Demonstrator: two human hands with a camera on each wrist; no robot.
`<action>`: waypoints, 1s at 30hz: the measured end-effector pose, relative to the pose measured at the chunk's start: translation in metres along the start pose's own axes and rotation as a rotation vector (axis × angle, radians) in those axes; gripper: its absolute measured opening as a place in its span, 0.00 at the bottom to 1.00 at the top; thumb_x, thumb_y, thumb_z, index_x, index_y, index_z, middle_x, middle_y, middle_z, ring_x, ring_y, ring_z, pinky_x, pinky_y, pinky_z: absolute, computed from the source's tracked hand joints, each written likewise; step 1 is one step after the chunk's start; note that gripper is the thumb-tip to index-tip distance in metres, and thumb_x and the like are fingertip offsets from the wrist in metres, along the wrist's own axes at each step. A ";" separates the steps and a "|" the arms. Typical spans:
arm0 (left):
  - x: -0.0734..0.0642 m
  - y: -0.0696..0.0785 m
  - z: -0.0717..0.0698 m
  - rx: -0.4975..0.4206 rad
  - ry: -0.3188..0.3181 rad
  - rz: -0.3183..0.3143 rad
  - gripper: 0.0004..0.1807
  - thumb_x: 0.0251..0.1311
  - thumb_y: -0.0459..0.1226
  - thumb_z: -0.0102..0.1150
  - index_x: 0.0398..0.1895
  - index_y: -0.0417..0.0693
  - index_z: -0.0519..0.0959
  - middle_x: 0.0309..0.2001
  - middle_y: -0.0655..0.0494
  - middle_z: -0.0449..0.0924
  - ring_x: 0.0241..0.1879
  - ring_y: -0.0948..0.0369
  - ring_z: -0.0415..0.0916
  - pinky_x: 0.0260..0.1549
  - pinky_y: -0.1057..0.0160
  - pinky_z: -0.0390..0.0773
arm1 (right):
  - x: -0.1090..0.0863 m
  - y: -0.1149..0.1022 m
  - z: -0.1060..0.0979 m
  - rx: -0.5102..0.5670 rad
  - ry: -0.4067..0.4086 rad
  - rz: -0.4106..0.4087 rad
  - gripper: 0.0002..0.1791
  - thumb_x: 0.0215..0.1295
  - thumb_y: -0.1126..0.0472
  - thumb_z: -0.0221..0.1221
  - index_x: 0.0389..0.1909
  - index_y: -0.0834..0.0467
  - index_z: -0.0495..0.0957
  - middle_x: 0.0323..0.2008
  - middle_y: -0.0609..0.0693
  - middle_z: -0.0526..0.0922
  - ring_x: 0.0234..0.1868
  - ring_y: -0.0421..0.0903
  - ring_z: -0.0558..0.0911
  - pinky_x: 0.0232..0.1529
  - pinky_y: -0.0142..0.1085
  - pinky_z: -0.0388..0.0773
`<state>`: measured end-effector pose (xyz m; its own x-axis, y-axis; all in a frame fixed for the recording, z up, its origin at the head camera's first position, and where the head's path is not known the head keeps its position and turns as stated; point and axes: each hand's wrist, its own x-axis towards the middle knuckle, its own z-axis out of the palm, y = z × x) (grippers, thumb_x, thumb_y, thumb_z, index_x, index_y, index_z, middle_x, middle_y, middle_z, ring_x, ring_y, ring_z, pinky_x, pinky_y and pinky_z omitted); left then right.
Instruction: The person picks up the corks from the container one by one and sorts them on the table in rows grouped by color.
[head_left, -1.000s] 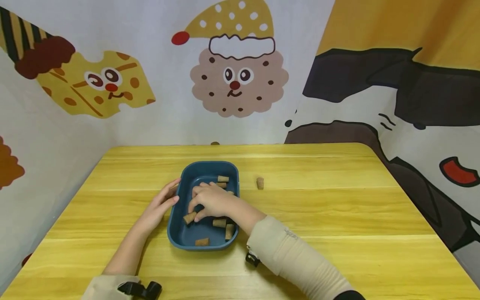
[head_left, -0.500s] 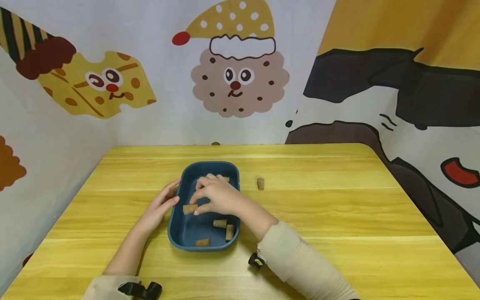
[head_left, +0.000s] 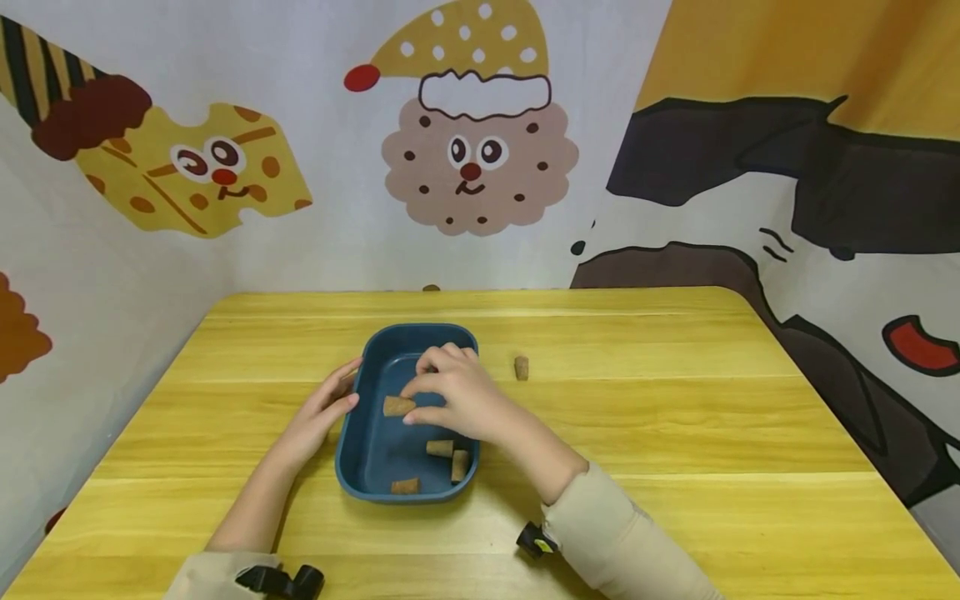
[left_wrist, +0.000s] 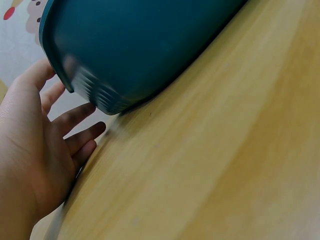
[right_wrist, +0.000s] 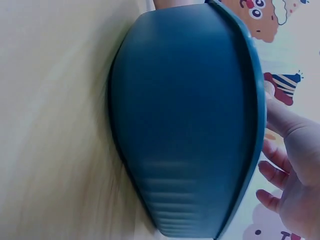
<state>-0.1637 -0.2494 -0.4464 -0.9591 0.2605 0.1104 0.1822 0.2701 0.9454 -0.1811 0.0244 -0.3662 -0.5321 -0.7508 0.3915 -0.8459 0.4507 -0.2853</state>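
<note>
A blue plastic bin (head_left: 372, 475) stands on the table, its outer wall filling much of both wrist views. My right hand (head_left: 465, 398) is over the bin and pinches a tapered cork (head_left: 397, 407) between thumb and fingertip. Below it in the bin lie a cork (head_left: 440, 448), an upright-looking cork (head_left: 460, 467) by the right wall and a reddish-brown cork (head_left: 406, 486) near the front. My left hand (head_left: 318, 417) rests against the bin's left side, thumb at the rim, its fingers loosely extended in the left wrist view. The bin's far right corner is hidden behind my right hand.
One loose cork (head_left: 522, 367) stands on the wooden table (head_left: 675, 400), right of the bin. Behind the table hangs a cloth (head_left: 315, 258) printed with cartoon figures. Small black cameras sit at both sleeves.
My right hand has raised the cork from the bin floor and carried it away from me and to the right. My left hand stays at the bin's side.
</note>
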 end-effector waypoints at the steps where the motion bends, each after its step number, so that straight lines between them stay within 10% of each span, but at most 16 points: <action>1: 0.000 0.000 0.000 0.004 0.001 -0.001 0.29 0.72 0.40 0.47 0.75 0.53 0.55 0.69 0.38 0.56 0.68 0.42 0.52 0.59 0.37 0.55 | -0.002 0.000 -0.001 0.005 0.011 0.006 0.15 0.55 0.46 0.68 0.43 0.46 0.86 0.44 0.44 0.72 0.40 0.42 0.66 0.44 0.38 0.61; 30: -0.001 0.001 0.000 0.025 0.012 0.007 0.29 0.72 0.40 0.48 0.74 0.55 0.56 0.68 0.38 0.60 0.66 0.46 0.58 0.53 0.72 0.64 | -0.055 0.035 -0.038 0.043 0.320 0.359 0.12 0.54 0.52 0.70 0.37 0.53 0.86 0.39 0.46 0.74 0.42 0.46 0.68 0.48 0.46 0.61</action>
<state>-0.1622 -0.2493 -0.4461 -0.9603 0.2517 0.1203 0.1938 0.2914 0.9368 -0.1829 0.0995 -0.3644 -0.7810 -0.3618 0.5090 -0.6075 0.6291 -0.4850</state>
